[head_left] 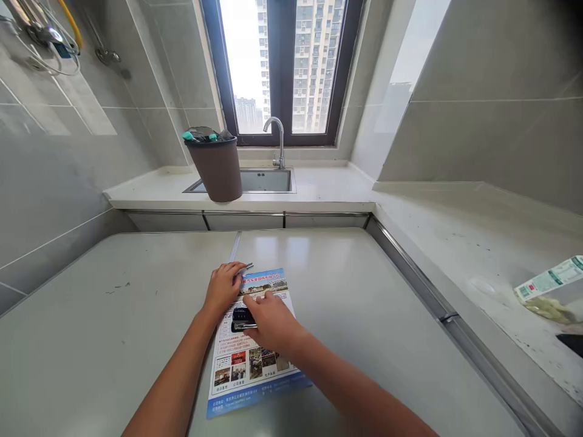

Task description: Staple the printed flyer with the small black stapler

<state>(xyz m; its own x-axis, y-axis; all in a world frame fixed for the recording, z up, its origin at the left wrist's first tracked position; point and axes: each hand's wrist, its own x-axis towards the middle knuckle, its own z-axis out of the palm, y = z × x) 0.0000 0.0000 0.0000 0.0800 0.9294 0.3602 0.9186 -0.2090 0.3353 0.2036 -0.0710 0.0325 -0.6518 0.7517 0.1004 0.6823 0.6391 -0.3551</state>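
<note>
Head view. A printed flyer (234,347) is lying, slightly turned, on a pale panelled surface (364,340), just right of the lower end of a seam (235,246); its blue lower band is facing the wearer. The left hand (225,284) is resting over the sheet's upper left edge with its fingers bent together. A small metallic piece (248,266) is projecting beyond these fingertips; whether they are pinching it cannot be told. The right hand (277,325) is reaching in over the middle of the flyer and is pinching the right end of a black stapler-like tool (243,316), whose silver lower edge is showing and whose far side the hand is covering.

Beyond the surface, a white countertop (328,188) is running below a dark-framed window (281,67). A steel sink (268,180) is sitting in it, with a curved faucet (281,142) rising behind. A brown waste bin (216,170), lined with a dark bag, is standing at the counter's front and hiding part of the sink. On the right-hand ledge (437,218), a clear plastic packet (555,288) is lying near a dark object (572,343) cut by the frame. At upper left, a yellow hose (71,24) is hanging among wall fittings.
</note>
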